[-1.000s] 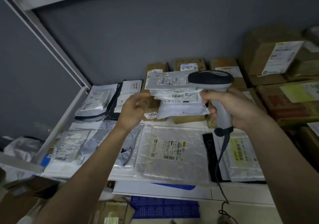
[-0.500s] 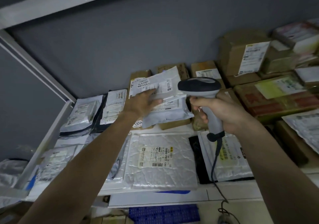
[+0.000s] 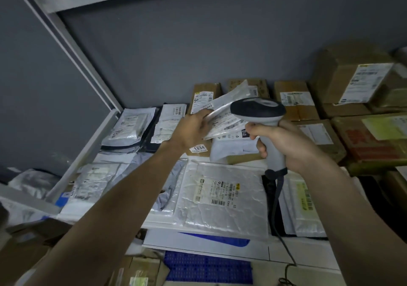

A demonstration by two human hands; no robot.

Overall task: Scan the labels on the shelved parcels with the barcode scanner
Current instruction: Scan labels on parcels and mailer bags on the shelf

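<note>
Right hand (image 3: pixel 284 142) wrapped around the grey handle of the barcode scanner (image 3: pixel 262 118); dark scanner head sits over the stack of flat parcels (image 3: pixel 229 129) near the back of the shelf (image 3: pixel 220 244). Cable (image 3: pixel 276 210) drops from the handle base across the shelf's front edge.

Left hand (image 3: pixel 193 129) pinches the top mailer (image 3: pixel 231 100) of that stack and tilts it up, label side partly hidden behind the scanner head. Lower labels of the stack show just beside the right knuckles.

Under the stack: a brown box carrying a white tag (image 3: pixel 199 148) reading 1834. At the shelf's front edge, a large silver bubble mailer (image 3: pixel 224 197) lies flat, label up, between both forearms. Grey poly bags (image 3: pixel 130 125) toward the left back corner. Cardboard boxes (image 3: pixel 352 83) piled along the right side and back.
</note>
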